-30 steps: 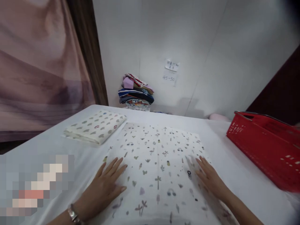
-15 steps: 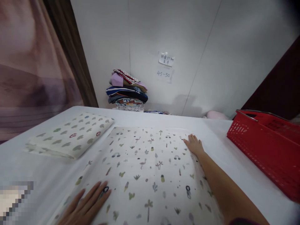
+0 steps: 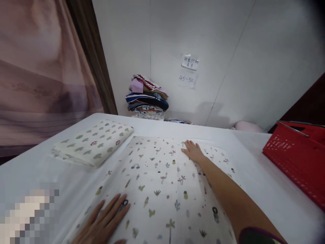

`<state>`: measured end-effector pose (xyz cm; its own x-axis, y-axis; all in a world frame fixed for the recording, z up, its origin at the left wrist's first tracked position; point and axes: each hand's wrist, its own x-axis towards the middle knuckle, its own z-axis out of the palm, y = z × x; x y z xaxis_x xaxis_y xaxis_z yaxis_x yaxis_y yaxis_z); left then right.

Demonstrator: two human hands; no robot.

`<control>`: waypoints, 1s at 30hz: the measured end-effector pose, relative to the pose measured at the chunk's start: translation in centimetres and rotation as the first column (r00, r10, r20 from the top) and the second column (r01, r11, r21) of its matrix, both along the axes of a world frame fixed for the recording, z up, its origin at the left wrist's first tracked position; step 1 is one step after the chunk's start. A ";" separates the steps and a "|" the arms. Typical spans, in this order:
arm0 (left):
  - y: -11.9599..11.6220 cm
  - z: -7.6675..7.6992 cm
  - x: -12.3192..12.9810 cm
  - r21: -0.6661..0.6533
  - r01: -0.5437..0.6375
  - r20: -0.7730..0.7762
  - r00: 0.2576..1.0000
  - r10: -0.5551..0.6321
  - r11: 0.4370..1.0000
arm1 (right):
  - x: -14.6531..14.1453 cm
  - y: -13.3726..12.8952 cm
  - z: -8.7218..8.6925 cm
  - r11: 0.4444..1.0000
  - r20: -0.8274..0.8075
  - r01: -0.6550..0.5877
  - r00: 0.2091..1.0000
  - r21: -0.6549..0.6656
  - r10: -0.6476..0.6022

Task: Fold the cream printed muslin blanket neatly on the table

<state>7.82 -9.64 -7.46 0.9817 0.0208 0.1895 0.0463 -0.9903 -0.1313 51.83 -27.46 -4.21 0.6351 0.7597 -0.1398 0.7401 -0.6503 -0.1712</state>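
Note:
A white cloth printed with flamingos, palms, rainbows and pineapples lies spread on the table in front of me. My left hand rests flat on its near left part, fingers spread. Near the far edge, my right hand lies on the cloth with its fingers apart. Beyond that hand, more of the printed cloth shows to the right. A crease runs down beside my right forearm. To the left sits a folded cream cloth with grey, red and green mushroom-like shapes, touched by neither hand.
A red plastic basket with a metal handle stands at the table's right. Behind the white table rises a stack of folded fabrics by the wall. Paper notes hang above. A pinkish curtain hangs at left.
My right hand has slid left across the far part of the cloth, and a strip of print now shows to its right. My left hand stays flat. The view has turned slightly left.

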 end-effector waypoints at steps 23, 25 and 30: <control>-1.6 2.3 0.8 -0.137 -0.019 0.004 1.000 0.019 0.990 | -8.4 -0.1 1.5 0.989 -0.007 -0.146 0.989 0.012 0.146; -1.6 2.3 0.9 -0.180 -0.025 -0.006 1.000 0.024 0.983 | -11.1 -2.5 0.8 0.985 -0.029 -0.170 0.985 0.011 0.170; -1.9 2.9 1.4 -0.240 -0.075 -0.083 0.995 0.057 0.968 | -15.0 -5.5 -0.4 0.986 -0.040 -0.166 0.985 0.016 0.166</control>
<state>9.21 -11.59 -4.54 0.9877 0.1225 0.0968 0.1120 -0.9879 0.1072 36.85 -32.92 -4.57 0.4939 0.8559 -0.1530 0.8298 -0.5166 -0.2110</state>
